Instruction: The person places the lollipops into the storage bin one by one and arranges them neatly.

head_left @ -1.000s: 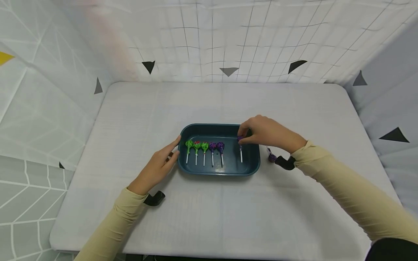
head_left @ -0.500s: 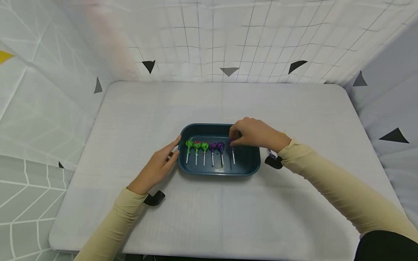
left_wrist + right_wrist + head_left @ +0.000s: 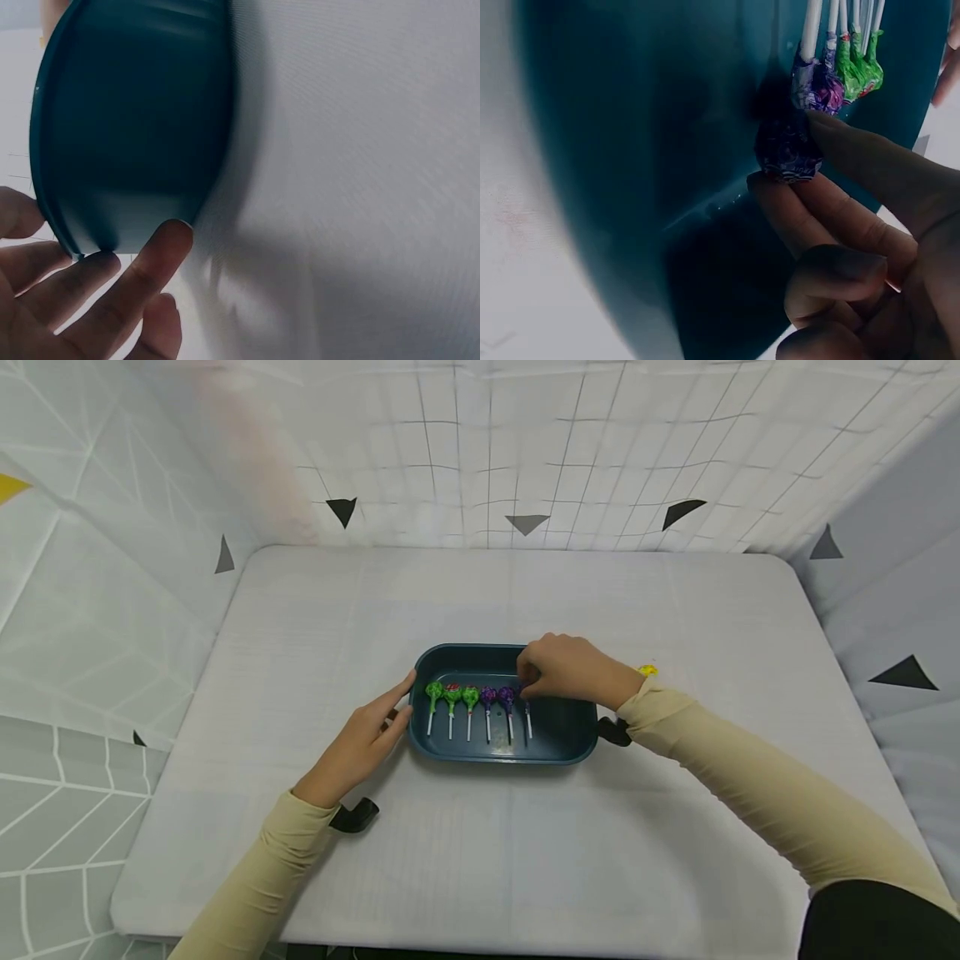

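Note:
A dark teal tray [image 3: 502, 763] rests on the table with a row of lollipops in its left and middle part. Green-wrapped lollipops [image 3: 452, 695] lie at the left, one showing red, then two purple lollipops [image 3: 507, 696], all sticks towards the person. My right hand [image 3: 568, 668] pinches another purple lollipop [image 3: 787, 150] by its head, thumb on one side and fingers on the other, right of that row. In the head view, its head is mostly hidden by the hand. My left hand [image 3: 358, 745] touches the tray's left end with extended fingers [image 3: 127, 289].
A yellow wrapped thing [image 3: 647, 670] lies on the table beyond the right wrist, partly hidden by it. Black wrist mounts [image 3: 356, 816] hang below both wrists. White walls with black triangles stand around the white-covered table [image 3: 465, 860].
My right hand has moved left inside the tray with the purple lollipop, closer to the row. The yellow thing has come into view behind the wrist. My left hand stays put.

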Motion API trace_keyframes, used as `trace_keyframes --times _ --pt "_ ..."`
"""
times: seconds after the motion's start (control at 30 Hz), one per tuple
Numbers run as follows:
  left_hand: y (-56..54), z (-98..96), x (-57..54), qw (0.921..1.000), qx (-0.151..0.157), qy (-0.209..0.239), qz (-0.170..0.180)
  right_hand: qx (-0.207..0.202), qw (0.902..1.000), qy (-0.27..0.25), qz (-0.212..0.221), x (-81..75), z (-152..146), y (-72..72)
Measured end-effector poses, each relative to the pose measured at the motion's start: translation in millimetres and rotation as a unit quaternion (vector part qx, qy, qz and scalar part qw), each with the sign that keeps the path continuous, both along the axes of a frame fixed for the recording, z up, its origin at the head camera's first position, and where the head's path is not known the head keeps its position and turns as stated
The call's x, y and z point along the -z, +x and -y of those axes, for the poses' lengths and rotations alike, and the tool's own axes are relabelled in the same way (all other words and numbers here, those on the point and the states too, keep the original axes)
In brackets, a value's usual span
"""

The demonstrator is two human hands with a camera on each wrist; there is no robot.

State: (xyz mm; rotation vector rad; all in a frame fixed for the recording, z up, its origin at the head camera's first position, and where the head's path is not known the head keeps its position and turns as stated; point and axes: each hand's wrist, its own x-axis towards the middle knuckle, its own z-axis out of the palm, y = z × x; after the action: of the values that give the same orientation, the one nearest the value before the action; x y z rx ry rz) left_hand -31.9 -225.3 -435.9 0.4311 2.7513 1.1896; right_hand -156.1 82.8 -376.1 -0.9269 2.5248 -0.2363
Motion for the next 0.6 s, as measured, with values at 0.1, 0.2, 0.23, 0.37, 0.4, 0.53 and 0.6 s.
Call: trace_keyframes --times 0.1,0.2,0.23,0.37,0.4,0.53,0.6 --pt "0.1 1.3 0.5 1.0 -0.001 0.0 -0.002 -0.002 1.0 0.006 -0.005 -0.3 3 -0.7" --pt "0.6 2.7 0.8 1.0 -0.001 0.0 -0.003 -0.013 0.9998 0.008 -0.01 -0.1 7 -2.2" --pt "0.8 3.1 1.0 1.0 0.0 0.001 -0.003 -0.016 0.9998 0.01 -0.011 0.0 8 -2.5" --pt "1.4 4.0 1.7 1.0 0.001 0.001 -0.006 -0.026 0.9994 0.018 -0.012 -0.4 14 -2.7" --pt "1.5 3.8 1.7 1.0 0.0 0.001 -0.005 -0.027 0.9994 0.021 -0.013 -1.0 16 -2.2" --pt "1.0 2.2 1.2 1.0 -0.002 0.0 0.001 -0.026 0.999 0.032 -0.017 -1.4 18 -0.5" --pt "0.3 1.5 0.5 1.0 -0.002 0.001 0.005 -0.023 0.9988 0.037 -0.02 -0.5 18 -0.3"
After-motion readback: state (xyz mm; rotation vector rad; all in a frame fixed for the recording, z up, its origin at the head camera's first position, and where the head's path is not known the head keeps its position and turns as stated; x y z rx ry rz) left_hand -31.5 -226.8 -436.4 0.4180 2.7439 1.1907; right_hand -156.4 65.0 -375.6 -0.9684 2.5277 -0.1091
